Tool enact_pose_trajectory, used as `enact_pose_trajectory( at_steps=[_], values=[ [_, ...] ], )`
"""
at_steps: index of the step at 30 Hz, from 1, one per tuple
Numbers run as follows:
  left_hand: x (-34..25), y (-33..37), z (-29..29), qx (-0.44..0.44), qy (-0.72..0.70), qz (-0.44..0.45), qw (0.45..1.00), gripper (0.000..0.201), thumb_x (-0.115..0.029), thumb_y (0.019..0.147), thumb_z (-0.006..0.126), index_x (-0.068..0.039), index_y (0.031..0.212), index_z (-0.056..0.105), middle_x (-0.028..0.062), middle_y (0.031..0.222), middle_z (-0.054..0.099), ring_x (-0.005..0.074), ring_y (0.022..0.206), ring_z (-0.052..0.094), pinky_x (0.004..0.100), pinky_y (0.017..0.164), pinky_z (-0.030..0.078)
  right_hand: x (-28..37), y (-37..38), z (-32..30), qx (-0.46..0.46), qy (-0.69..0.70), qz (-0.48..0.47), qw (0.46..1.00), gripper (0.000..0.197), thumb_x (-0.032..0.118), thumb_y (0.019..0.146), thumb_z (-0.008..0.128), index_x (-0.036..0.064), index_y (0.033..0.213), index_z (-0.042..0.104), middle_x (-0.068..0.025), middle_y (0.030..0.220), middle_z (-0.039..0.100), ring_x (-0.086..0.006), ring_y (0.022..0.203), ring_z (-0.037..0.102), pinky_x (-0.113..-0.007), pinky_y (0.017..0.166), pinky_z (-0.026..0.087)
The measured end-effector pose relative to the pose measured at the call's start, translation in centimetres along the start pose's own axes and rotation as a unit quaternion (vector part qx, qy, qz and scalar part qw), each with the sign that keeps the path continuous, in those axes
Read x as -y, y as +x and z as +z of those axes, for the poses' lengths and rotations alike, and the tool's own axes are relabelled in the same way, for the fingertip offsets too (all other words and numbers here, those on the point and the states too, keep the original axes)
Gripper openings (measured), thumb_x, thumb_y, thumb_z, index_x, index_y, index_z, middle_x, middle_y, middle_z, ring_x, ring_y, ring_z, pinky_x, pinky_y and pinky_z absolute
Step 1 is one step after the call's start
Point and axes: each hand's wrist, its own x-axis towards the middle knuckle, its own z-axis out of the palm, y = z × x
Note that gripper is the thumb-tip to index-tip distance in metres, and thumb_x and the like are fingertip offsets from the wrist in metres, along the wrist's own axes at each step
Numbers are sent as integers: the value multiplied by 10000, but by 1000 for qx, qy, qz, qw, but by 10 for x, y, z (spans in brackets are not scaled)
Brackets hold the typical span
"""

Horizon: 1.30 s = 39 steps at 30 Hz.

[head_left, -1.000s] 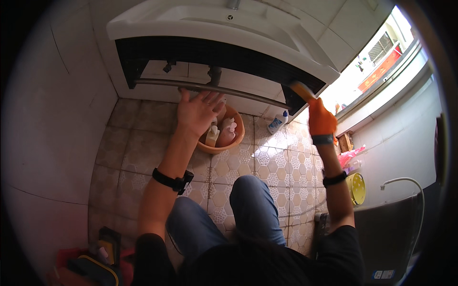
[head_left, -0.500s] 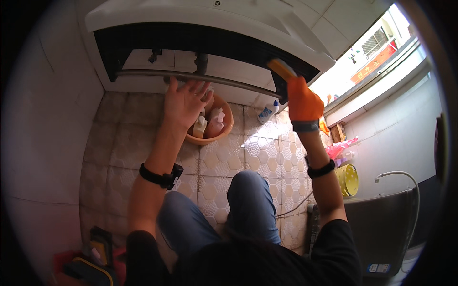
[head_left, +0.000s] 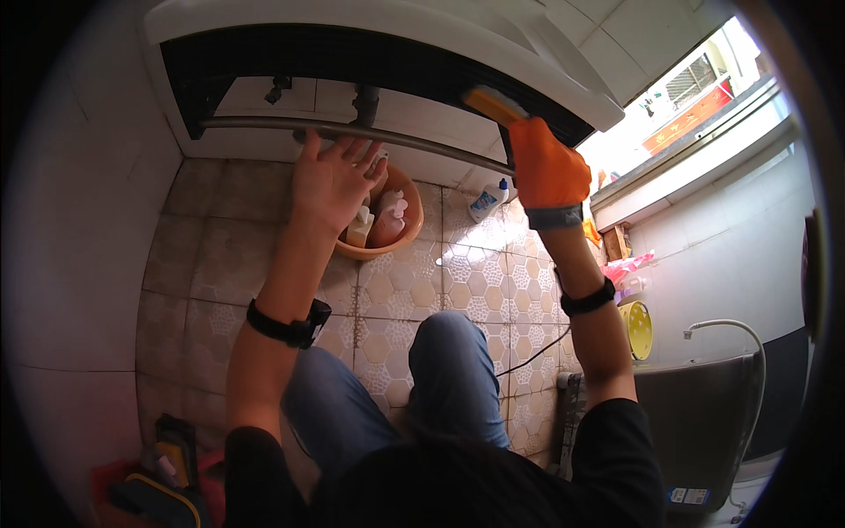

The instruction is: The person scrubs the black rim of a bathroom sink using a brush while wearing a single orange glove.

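My right hand [head_left: 547, 165], in an orange glove with a grey cuff, is closed round a scrubbing brush [head_left: 495, 106] with a yellow body and greyish bristles. The brush lies up against the dark frame [head_left: 352, 55] under the white washbasin [head_left: 440, 26], towards its right end. My bare left hand [head_left: 333, 183] is open, palm up and fingers spread. Its fingertips are at the metal rail [head_left: 387, 143] below the frame; whether they touch it I cannot tell. Below that hand is an orange basin [head_left: 412, 231] holding several bottles, one a pink pump bottle [head_left: 388, 218].
A white bottle with a blue cap [head_left: 488, 201] stands on the tiled floor [head_left: 396, 290] by the wall. At the right are a yellow bucket [head_left: 635, 331], a dark appliance [head_left: 678, 414] and a pale hose [head_left: 748, 330]. Red and black items [head_left: 154, 493] lie at the lower left.
My right hand has moved the brush left and slightly up along the dark frame. My left hand stays open by the rail; the whole view has shifted a little.
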Motion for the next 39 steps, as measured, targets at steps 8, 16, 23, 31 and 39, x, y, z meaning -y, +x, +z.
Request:
enact_pose_trajectory(
  at_steps=[8, 16, 23, 31, 39],
  values=[
    [-2, -4, 9, -26, 11, -4, 1000, 680, -636, 1099, 428, -17, 1343, 570, 113, 1430, 548, 306, 1473, 401, 508, 1249, 263, 0, -1, 5, 8, 12, -61, 998, 82, 251, 958, 689, 208, 1014, 647, -77, 689, 680, -357, 631, 697, -476, 553, 533],
    [-11, -3, -8, 16, -8, -34, 999, 810, -670, 1103, 332, 45, 1370, 600, 230, 1442, 612, 371, 1384, 538, 528, 1192, 401, -3, 0, -17, 95, -109, 47, 988, 92, 268, 1010, 690, 193, 989, 642, -74, 645, 688, -326, 584, 709, -418, 508, 529],
    [-4, -10, -14, 38, -17, -10, 999, 731, -683, 1095, 368, -53, 1421, 546, 99, 1552, 498, 303, 1511, 404, 487, 1277, 207, 132, 66, 28, 21, 172, -128, 977, 257, 191, 958, 651, 184, 1215, 655, -113, 1047, 734, -355, 798, 761, -474, 614, 590],
    [-9, -58, -1, -87, 61, 100, 989, 712, -613, 1118, 344, -51, 1538, 467, 92, 1549, 498, 294, 1462, 453, 478, 1237, 300, 328, 173, -11, 111, 238, -128, 957, 280, 127, 919, 683, 154, 1192, 737, -112, 1163, 723, -354, 906, 770, -474, 715, 618],
    [-62, -79, -36, -143, -67, 153, 976, 497, -446, 1136, 449, -17, 1377, 515, 141, 1431, 516, 319, 1410, 540, 489, 1204, 403, 154, 67, 14, 67, 181, -120, 974, 300, 146, 950, 651, 197, 1246, 664, -68, 1094, 698, -329, 754, 754, -458, 630, 601]
  ],
)
